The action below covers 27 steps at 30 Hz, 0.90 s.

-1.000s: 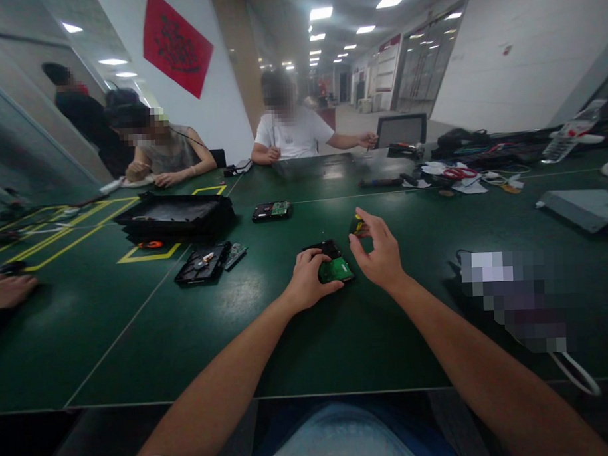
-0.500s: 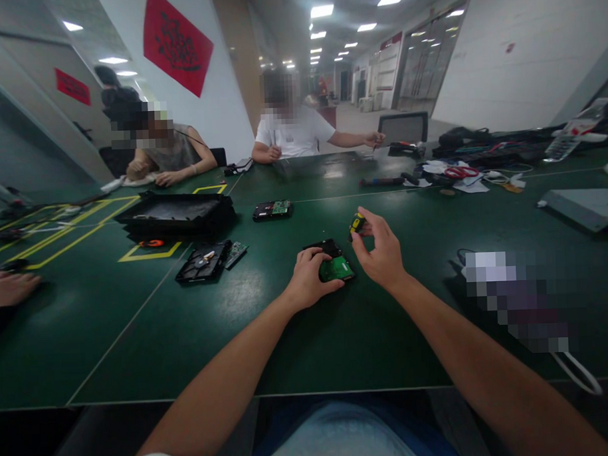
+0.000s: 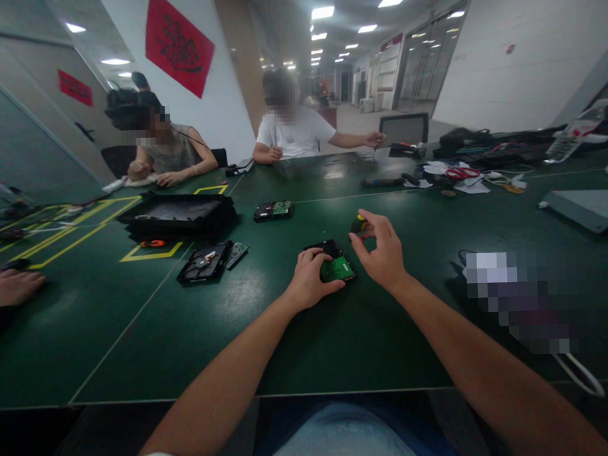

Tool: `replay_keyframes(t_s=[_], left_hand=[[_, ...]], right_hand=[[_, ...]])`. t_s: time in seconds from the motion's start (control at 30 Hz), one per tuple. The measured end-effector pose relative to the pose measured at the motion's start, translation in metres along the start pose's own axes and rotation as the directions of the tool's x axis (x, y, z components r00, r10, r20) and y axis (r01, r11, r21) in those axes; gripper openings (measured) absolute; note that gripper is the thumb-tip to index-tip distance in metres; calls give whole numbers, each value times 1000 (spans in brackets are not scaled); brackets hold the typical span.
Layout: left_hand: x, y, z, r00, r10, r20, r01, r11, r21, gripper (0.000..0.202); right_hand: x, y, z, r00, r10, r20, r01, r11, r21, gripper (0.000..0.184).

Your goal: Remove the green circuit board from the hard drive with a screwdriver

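Black plastic trays (image 3: 187,225) sit well left of the fingers of my left hand (image 3: 306,279), with an opened drive (image 3: 204,263) and a loose circuit board (image 3: 237,255) between. Beyond, a red poster (image 3: 180,46) carries dark brush characters I cannot make out. My left fingers spread over the drive with the green board (image 3: 337,271), thumb along its near side, bracing it; the white label (image 3: 346,268) is too small for me to read. Just beyond and right of it, my right hand (image 3: 383,252) pinches a black-and-yellow tool handle (image 3: 356,224) between thumb and fingertips, its lower end lost to me. Its yellow face showed half a second ago; now a dark side does, so I judge it is being turned while the drive stays put. Well right of these fingers, a bottle (image 3: 575,135) bears red print, illegible from here.
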<state>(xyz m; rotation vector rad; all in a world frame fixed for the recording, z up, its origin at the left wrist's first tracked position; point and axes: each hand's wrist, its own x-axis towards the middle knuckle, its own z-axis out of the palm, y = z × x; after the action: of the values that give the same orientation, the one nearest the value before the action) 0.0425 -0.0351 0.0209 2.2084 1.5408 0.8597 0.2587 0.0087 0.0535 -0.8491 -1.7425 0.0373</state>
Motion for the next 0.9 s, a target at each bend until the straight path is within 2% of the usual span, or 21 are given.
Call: replay_keyframes(t_s=[0.9], left_hand=[[0,-2,2,1000,9,-10,-9,1000,8,61]], right_hand=[[-1,2,2,1000,6,1,-6,1000,11,55]])
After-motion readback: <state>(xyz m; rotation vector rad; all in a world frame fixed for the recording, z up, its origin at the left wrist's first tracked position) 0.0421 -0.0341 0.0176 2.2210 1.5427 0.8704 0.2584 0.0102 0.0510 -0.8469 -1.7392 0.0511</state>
